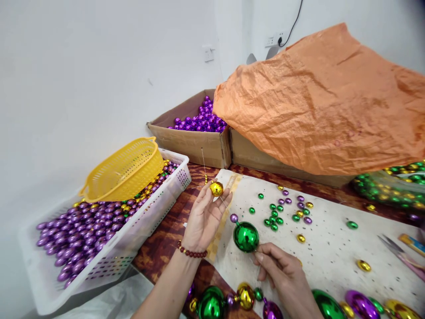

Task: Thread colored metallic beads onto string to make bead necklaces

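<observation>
My left hand [206, 212] is raised palm up, its thumb and fingers closed on a shiny gold bead [216, 189]. A thin string runs from that bead down to a small purple bead [234, 218] and a large green bead [245, 237]. Just below the green bead, my right hand [280, 270] pinches the bead string between thumb and forefinger. Beyond my left fingertips, a thin upright wire carries several tiny gold beads [206, 179]. Along the near edge lies a strand of large beads [246, 296] in green, gold and purple, partly behind my right hand.
Loose small beads [273, 213] are scattered over the white sheet [328, 252], with scissors [398, 252] at right. A white basket [156, 206] of beads holds a yellow basket [122, 170] at left. Behind stand a cardboard box [199, 144] and an orange cloth [318, 102].
</observation>
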A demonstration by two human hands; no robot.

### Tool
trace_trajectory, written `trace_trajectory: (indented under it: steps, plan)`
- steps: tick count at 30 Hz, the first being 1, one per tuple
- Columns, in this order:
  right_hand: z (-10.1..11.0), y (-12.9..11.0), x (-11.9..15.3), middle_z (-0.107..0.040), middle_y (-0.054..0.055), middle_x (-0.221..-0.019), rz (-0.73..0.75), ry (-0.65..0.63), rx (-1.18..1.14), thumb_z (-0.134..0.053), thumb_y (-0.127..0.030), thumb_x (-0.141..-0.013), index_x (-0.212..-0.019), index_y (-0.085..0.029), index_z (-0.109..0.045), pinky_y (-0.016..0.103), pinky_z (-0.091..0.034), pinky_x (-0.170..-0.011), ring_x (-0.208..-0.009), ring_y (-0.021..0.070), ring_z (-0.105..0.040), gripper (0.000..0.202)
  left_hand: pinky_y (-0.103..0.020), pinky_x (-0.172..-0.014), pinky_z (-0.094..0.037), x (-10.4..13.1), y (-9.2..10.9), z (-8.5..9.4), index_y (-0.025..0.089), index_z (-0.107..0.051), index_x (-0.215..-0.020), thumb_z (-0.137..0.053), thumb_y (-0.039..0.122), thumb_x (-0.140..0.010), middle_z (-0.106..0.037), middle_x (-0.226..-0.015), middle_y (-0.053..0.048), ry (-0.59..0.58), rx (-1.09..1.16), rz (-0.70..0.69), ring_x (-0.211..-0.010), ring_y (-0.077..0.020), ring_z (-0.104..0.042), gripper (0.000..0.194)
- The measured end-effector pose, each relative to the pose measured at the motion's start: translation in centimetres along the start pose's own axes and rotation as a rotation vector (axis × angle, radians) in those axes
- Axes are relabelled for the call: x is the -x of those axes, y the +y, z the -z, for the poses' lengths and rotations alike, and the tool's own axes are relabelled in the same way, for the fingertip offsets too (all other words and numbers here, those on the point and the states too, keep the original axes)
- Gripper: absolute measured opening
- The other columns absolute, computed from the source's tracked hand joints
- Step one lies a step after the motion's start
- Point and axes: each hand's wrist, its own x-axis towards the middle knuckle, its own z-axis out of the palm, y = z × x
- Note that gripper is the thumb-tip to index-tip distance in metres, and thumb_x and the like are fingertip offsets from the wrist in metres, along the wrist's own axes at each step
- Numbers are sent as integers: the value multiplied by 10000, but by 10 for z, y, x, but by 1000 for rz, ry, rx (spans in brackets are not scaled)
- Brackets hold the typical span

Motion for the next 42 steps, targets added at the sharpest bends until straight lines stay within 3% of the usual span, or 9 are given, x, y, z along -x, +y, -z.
trace_trajectory:
  steps: [9,19,26,31,37,42]
  plan:
    - [0,0,0,-578,18,-530,10,17,-12,-588,-560,-816,-738,-156,-632,204,-304,-454,-481,116,-468,414,-403,-1053,-423,2,-3,7,187,-629,-1079,-620,157,-850,-666,-1103,-58,7,13,4,-1036,-205,-644,231]
    - [-2,-2,-6,-571,6,-498,6,-10,-110,-610,-531,-816,-737,-154,-633,205,-277,-453,-449,98,-430,386,-446,-1015,-437,12,-11,0,215,-622,-1107,-660,205,-833,-665,-1111,-65,8,-60,9,-1077,-243,-630,277]
    - [0,-5,-16,-616,24,-585,25,-5,-199,-660,-473,-785,-712,-146,-625,195,-318,-457,-497,113,-530,337,-324,-888,-474,19,-21,-1,182,-665,-1070,-612,217,-867,-661,-1110,-77,-6,-229,-80,-977,-188,-636,213]
    - [6,-5,-19,-596,-2,-541,35,-40,-70,-596,-394,-841,-705,-158,-606,212,-337,-507,-509,110,-522,273,-246,-769,-471,7,-12,8,147,-722,-874,-671,245,-813,-697,-913,-55,72,-428,-139,-838,-149,-626,126]
    - [9,-14,-26,-575,-28,-573,41,-85,20,-540,-282,-837,-685,-163,-584,214,-377,-551,-511,102,-547,198,-230,-695,-456,-4,2,16,150,-709,-848,-709,235,-770,-658,-832,-29,34,-589,-126,-738,-121,-579,116]
    - [14,-10,-34,-528,-60,-535,-7,-140,149,-503,-269,-829,-749,-169,-627,204,-344,-455,-387,90,-527,178,-249,-713,-427,2,5,16,156,-687,-795,-661,255,-820,-629,-769,-18,-9,-875,-291,-732,-130,-546,105]
